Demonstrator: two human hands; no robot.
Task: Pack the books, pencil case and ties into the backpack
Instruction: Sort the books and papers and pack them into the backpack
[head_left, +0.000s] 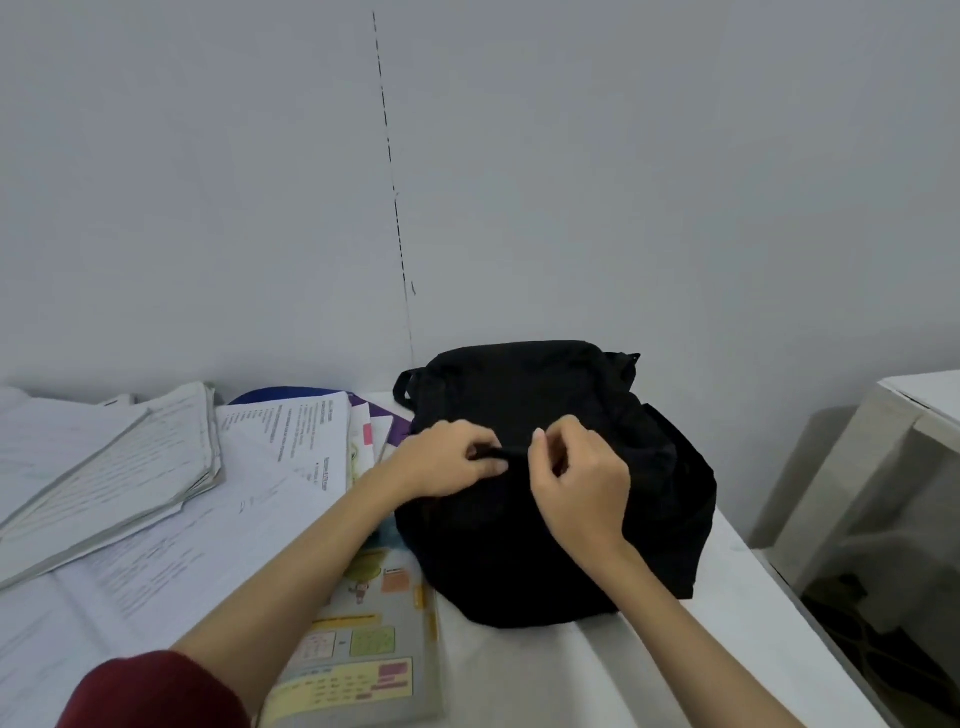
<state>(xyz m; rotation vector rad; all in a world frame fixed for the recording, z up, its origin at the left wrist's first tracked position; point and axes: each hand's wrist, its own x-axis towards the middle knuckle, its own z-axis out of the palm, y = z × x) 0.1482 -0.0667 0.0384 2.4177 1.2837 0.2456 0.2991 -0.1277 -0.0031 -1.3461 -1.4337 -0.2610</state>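
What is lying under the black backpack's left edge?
A colourful open book runs under the black backpack on the white table; its hidden part and the bag's inside cannot be seen. Both hands, left hand and right hand, pinch the bag's top.

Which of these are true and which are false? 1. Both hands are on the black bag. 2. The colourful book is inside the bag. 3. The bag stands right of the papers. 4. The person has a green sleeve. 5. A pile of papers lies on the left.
1. True. The left hand and the right hand both pinch a dark strip on top of the black fabric backpack.
2. False. The colourful picture book lies open on the white table, beside the backpack.
3. True.
4. False. The sleeve on the left arm is dark red.
5. True. The stack of printed paper booklets lies at the left.
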